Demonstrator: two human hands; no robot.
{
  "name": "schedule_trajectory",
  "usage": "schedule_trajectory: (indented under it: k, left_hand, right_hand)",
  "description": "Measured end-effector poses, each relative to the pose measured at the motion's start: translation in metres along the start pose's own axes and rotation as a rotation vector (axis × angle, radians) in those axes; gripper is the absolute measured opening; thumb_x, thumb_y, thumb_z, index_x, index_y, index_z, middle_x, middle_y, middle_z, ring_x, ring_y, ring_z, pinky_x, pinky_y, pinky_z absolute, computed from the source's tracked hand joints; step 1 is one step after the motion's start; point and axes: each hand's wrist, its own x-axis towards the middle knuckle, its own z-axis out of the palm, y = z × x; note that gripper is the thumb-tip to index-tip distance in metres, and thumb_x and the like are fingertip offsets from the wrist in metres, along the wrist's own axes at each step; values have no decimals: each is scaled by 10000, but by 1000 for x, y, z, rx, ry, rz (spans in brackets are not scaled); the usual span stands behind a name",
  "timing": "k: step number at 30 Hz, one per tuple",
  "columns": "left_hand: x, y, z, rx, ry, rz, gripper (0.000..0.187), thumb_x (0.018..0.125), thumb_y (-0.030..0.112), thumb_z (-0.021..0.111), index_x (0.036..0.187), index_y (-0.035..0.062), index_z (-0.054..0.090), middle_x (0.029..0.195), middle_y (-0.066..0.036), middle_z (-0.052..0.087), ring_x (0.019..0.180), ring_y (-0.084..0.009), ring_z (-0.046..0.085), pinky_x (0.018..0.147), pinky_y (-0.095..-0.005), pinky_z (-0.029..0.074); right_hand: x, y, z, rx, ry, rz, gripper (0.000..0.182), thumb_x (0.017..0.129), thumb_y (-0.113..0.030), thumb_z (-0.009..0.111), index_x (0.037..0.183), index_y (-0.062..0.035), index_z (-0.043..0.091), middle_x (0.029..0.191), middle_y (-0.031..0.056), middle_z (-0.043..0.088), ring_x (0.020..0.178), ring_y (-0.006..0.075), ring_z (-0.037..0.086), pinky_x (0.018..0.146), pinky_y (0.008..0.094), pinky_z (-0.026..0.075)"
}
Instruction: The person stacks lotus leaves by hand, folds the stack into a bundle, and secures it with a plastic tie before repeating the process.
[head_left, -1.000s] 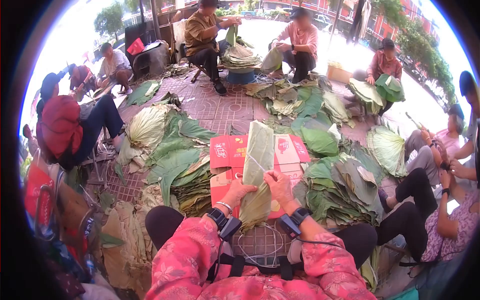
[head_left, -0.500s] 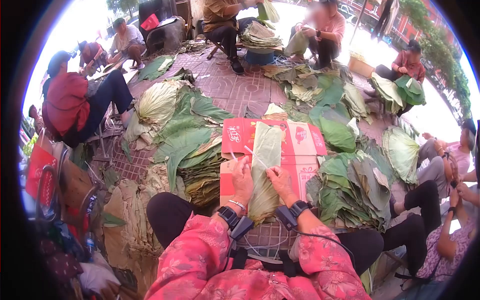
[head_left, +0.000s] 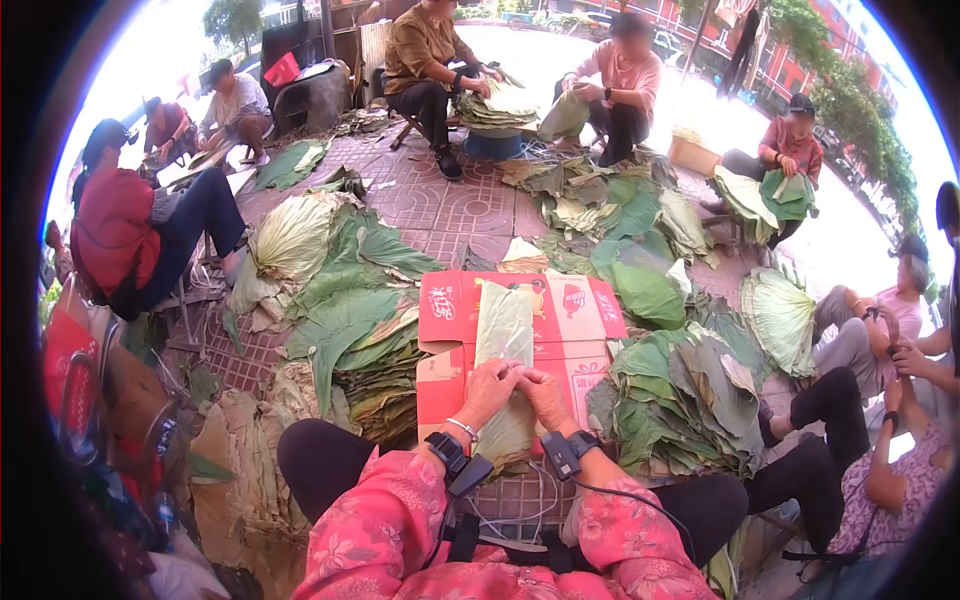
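A long folded pale-green leaf bundle [head_left: 505, 330] lies lengthwise on a flattened red cardboard box [head_left: 583, 345] in front of me. Over its middle, my left hand [head_left: 486, 392] and my right hand [head_left: 546, 398] meet, fingers pinched close together. A thin white string [head_left: 515, 362] shows at the fingertips, and both hands appear to grip it. My fingers hide most of the string and part of the bundle. The lower end of the bundle comes out beneath my hands, toward my lap.
Stacked green and dried leaves [head_left: 375, 385] lie left of the cardboard. Another leaf pile [head_left: 685, 400] is at its right. A pale fan-shaped leaf [head_left: 778, 320] lies farther right. Several people sit around, one beside a blue tub [head_left: 493, 143]. Bags [head_left: 85, 340] stand at the left.
My hands have come together over the bundle; before, they were apart with the white string stretched across it. The whole view has shifted slightly.
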Motion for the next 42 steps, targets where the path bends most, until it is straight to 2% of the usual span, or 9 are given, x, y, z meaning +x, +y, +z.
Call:
schedule_trajectory:
  k: [2, 5, 8, 14, 20, 29, 35, 39, 42]
  left_hand:
    - [0, -9, 6, -36, 38, 1, 246, 846, 283, 545, 947, 79, 639, 752, -111, 630, 692, -246, 618, 618, -352, 459]
    - [-2, -3, 2, -95, 58, -5, 215, 876, 209, 533, 866, 19, 633, 686, -73, 613, 626, -126, 576, 579, -271, 454]
    - [-1, -8, -8, -258, -92, -93, 233, 911, 224, 493, 835, 29, 596, 663, -20, 575, 600, -89, 533, 568, -245, 438]
    - [5, -12, -19, -484, -430, -167, 257, 946, 252, 431, 858, 46, 558, 688, 13, 551, 617, -69, 509, 582, -227, 431]
    - [3, 3, -30, -597, -568, -191, 255, 952, 268, 422, 895, 57, 552, 701, 20, 544, 618, -76, 505, 595, -222, 433]
    - [8, -14, -28, -813, -346, -262, 266, 948, 250, 436, 959, 22, 573, 772, -49, 617, 658, -117, 566, 624, -239, 459]
    - [10, -19, -30, -829, -280, -304, 222, 866, 167, 574, 942, -33, 632, 784, -94, 651, 626, -129, 578, 607, -222, 457]
    - [11, -12, -33, -879, -253, -357, 185, 758, 17, 656, 923, -60, 623, 716, -109, 638, 578, -147, 591, 582, -213, 479]
    - [14, -17, -30, -896, -290, -384, 215, 743, 2, 659, 949, -35, 611, 779, -82, 644, 591, -140, 587, 548, -210, 458]
  right_hand:
    - [-2, -4, 6, -65, -1, -19, 193, 840, -131, 600, 990, -16, 641, 856, 16, 651, 779, 80, 591, 670, 192, 443]
    - [-9, -35, 6, 74, -33, 115, 224, 841, -181, 603, 995, -21, 633, 843, 20, 649, 744, 56, 578, 580, 156, 399]
    - [-3, -58, 6, 200, 39, 269, 243, 844, -215, 599, 1002, -32, 619, 796, 7, 630, 676, 33, 547, 494, 143, 346]
    - [24, -49, 8, 33, -85, 148, 226, 863, -202, 574, 1025, -46, 596, 692, -41, 553, 543, 29, 477, 429, 152, 332]
    - [14, -64, 21, 106, 1, 197, 95, 863, -162, 583, 854, -69, 595, 633, -47, 515, 468, 24, 429, 406, 160, 312]
    - [0, -51, 19, -32, 133, -31, 111, 810, -126, 650, 893, -52, 644, 631, -9, 586, 508, 32, 495, 444, 158, 338]
    - [-21, -50, 18, -238, 49, -167, 123, 794, -104, 657, 895, -35, 645, 758, 10, 629, 680, 50, 558, 600, 198, 441]
    - [-36, -57, 16, -718, -25, -496, 135, 719, -72, 642, 853, -59, 628, 740, 52, 592, 719, 196, 582, 633, 301, 450]
    - [-37, -49, 16, -772, -42, -601, 99, 709, -74, 619, 804, -51, 603, 746, 82, 571, 758, 271, 566, 671, 341, 450]
